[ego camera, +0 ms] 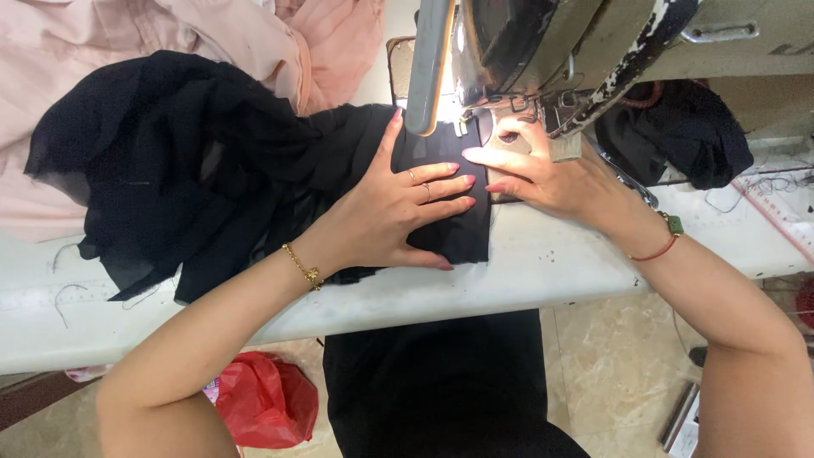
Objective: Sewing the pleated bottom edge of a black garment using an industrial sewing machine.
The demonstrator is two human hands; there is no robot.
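At the desk's [543, 263] front edge, the left hand [398, 212] is pressing black fabric [212, 170] flat, fingers spread, while the right hand [543, 174], open, is steadying it under the sewing machine [543, 51].

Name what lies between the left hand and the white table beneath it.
In the head view, black fabric lies between them: the left hand presses flat on it, and the fabric rests on the white table.

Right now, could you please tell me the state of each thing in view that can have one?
Left hand: open, flat on the black fabric.
Right hand: fingers pressing fabric beside the needle.
Black fabric: bunched at left, flattened under the hands.
Sewing machine: work light on.
Pink cloth: heaped, crumpled.
Red bag: crumpled on the floor.
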